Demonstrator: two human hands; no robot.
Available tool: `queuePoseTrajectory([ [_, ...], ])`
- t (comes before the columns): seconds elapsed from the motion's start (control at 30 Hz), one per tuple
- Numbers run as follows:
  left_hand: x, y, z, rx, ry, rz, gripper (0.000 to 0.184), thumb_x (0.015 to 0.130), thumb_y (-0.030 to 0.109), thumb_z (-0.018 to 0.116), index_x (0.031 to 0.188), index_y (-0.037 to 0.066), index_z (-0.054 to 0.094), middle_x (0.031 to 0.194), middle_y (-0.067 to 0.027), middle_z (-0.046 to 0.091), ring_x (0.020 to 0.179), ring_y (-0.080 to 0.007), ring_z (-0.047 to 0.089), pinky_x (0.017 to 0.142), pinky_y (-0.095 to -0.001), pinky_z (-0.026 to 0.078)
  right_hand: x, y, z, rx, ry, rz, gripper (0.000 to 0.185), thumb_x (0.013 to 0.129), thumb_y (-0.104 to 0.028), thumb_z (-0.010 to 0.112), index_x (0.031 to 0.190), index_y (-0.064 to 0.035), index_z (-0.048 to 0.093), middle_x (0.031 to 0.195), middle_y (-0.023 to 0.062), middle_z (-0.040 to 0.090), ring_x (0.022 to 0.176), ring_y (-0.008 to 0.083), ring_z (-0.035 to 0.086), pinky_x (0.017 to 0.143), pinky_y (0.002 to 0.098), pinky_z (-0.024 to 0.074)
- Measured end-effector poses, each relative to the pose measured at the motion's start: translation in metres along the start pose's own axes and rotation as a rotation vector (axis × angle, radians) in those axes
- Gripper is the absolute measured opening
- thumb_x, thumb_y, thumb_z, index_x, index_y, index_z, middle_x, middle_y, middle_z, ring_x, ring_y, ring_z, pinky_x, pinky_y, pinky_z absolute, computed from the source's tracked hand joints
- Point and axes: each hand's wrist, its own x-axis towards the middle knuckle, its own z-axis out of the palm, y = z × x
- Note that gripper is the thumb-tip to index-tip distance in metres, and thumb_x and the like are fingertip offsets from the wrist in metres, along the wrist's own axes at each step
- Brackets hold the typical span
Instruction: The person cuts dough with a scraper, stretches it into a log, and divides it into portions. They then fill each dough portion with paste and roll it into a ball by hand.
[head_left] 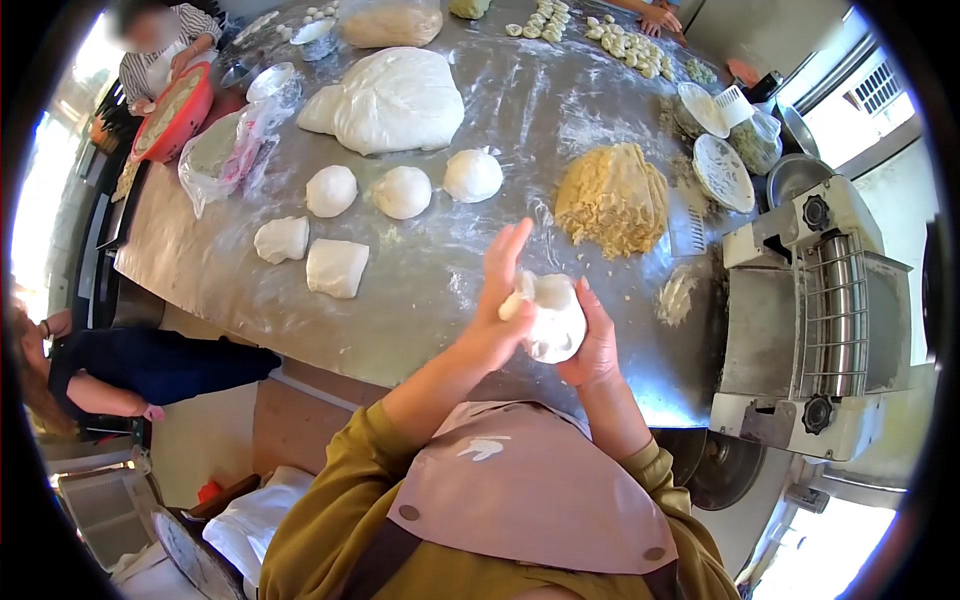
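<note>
Between my two hands, above the near edge of the table, is a piece of white dough with a folded, uneven top. My left hand grips its left side, thumb pressed on the dough and fingers stretched upward. Cupped around the right side and underneath is my right hand. Farther off, three round white dough balls lie in a row, the closest being the right dough ball. Two cut dough pieces sit to the left, one a squarish dough piece. A crumbly yellow mound rests beyond my right hand.
A large white dough mass lies on the floured metal table. A dough roller machine stands at the right. Bowls, including a patterned bowl, line the right edge. One person handles a red basin; another person stands left.
</note>
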Motion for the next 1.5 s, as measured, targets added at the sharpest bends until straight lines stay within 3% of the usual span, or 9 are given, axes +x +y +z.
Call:
queuePoseTrajectory([
  [0.17, -0.017, -0.004, -0.024, -0.095, 0.005, -0.287, 0.099, 0.082, 0.052, 0.072, 0.152, 0.003, 0.023, 0.146, -0.0132, 0.039, 0.134, -0.0206, 0.039, 0.111, -0.0381, 0.03, 0.003, 0.016, 0.017, -0.749, 0.04, -0.403, 0.033, 0.097, -0.022, 0.058, 0.122, -0.0007, 0.055, 0.117, 0.0122, 0.061, 0.105, 0.0207, 0.061, 0.09, 0.0324, 0.0488],
  [0.23, -0.014, -0.001, -0.028, -0.045, 0.23, -0.275, 0.05, 0.088, 0.036, 0.071, 0.119, 0.0, 0.056, 0.112, -0.0095, 0.061, 0.099, -0.0151, 0.057, 0.087, -0.0294, 0.045, 0.012, 0.035, 0.022, -1.047, -0.069, -0.743, 0.042, 0.097, -0.034, 0.057, 0.123, -0.0013, 0.055, 0.123, 0.0133, 0.058, 0.115, 0.0244, 0.054, 0.1, 0.0367, 0.041],
  [0.33, 0.002, 0.009, -0.045, 0.119, 0.467, -0.159, 0.032, 0.089, 0.018, 0.07, 0.063, 0.004, 0.056, 0.064, 0.0002, 0.061, 0.054, -0.0079, 0.049, 0.048, -0.0244, 0.038, 0.018, 0.059, 0.035, -0.319, 0.03, -0.224, 0.06, 0.097, -0.051, 0.05, 0.132, -0.0028, 0.05, 0.125, 0.0131, 0.057, 0.116, 0.0282, 0.054, 0.102, 0.0404, 0.0412],
  [0.43, 0.004, 0.017, -0.071, 0.735, 0.2, 0.187, 0.03, 0.085, 0.011, 0.071, 0.061, 0.004, 0.054, 0.061, -0.0024, 0.058, 0.052, -0.009, 0.047, 0.046, -0.0269, 0.034, 0.038, 0.066, 0.026, 0.238, -0.023, 0.311, 0.07, 0.094, -0.058, 0.05, 0.137, -0.004, 0.046, 0.125, 0.0118, 0.057, 0.115, 0.0284, 0.055, 0.099, 0.0419, 0.0438],
  [0.53, 0.018, 0.023, -0.083, 0.745, 0.021, 0.394, 0.022, 0.082, 0.008, 0.072, 0.064, 0.003, 0.06, 0.064, -0.0066, 0.063, 0.052, -0.0146, 0.053, 0.047, -0.0268, 0.041, 0.055, 0.075, 0.019, 0.42, -0.212, 0.582, 0.07, 0.09, -0.058, 0.056, 0.135, -0.0046, 0.048, 0.122, 0.0113, 0.059, 0.111, 0.0255, 0.058, 0.097, 0.0418, 0.0462],
  [0.8, 0.04, 0.072, -0.125, 1.406, 0.186, 0.179, 0.06, 0.084, 0.03, 0.073, 0.136, 0.009, 0.052, 0.141, -0.0333, 0.035, 0.132, -0.0418, 0.036, 0.107, -0.0455, 0.032, 0.141, 0.074, 0.052, -0.881, -0.325, -0.57, 0.049, 0.093, -0.025, 0.061, 0.134, -0.0012, 0.049, 0.135, 0.0159, 0.052, 0.123, 0.0272, 0.053, 0.102, 0.0355, 0.0423],
  [1.13, -0.08, 0.018, -0.216, 1.088, 0.192, -0.234, 0.057, 0.08, 0.015, 0.074, 0.131, 0.005, 0.052, 0.135, -0.0251, 0.047, 0.121, -0.0411, 0.05, 0.097, -0.0407, 0.046, 0.174, 0.063, -0.037, -1.63, 0.154, -0.78, 0.065, 0.094, -0.033, 0.058, 0.147, -0.0038, 0.034, 0.153, 0.0195, 0.032, 0.14, 0.0351, 0.034, 0.112, 0.0435, 0.0315],
  [1.23, -0.067, 0.011, -0.19, 1.158, 0.067, -0.055, 0.06, 0.08, 0.014, 0.073, 0.133, 0.002, 0.049, 0.135, -0.0253, 0.047, 0.122, -0.0406, 0.049, 0.098, -0.0428, 0.045, 0.159, 0.088, -0.044, -2.415, 0.232, -0.37, 0.072, 0.093, -0.044, 0.054, 0.148, -0.0029, 0.031, 0.154, 0.0207, 0.029, 0.143, 0.0346, 0.027, 0.116, 0.0476, 0.0214],
  [1.5, 0.002, -0.072, -0.14, 1.434, -0.509, -0.016, 0.082, 0.082, 0.039, 0.068, 0.144, -0.003, 0.034, 0.15, -0.0227, 0.032, 0.138, -0.0379, 0.034, 0.111, -0.0533, 0.028, 0.068, 0.085, -0.079, -2.213, -0.24, -0.179, 0.08, 0.087, -0.05, 0.055, 0.149, -0.0042, 0.031, 0.156, 0.0147, 0.029, 0.145, 0.0334, 0.023, 0.118, 0.0514, 0.0123],
])
